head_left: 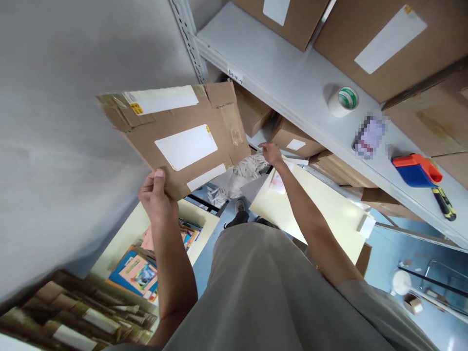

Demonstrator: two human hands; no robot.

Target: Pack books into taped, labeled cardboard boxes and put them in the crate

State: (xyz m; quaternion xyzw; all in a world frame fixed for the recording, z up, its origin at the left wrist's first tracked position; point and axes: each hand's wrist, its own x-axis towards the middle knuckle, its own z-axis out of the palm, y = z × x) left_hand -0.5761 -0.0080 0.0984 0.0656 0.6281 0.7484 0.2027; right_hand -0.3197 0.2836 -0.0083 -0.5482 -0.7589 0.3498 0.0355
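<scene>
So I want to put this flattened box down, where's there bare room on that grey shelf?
Bare room lies on the shelf left of the tape roll, in front of the boxes. Right of the roll it is crowded: tape dispenser, screwdriver.

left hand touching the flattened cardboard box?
Touching. The head view shows the left hand gripping the lower edge of the flattened cardboard box, thumb pressed flat on its face, no gap visible.

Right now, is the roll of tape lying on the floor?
No, the roll of tape sits on the grey shelf, near the blue and orange tape dispenser.
</scene>
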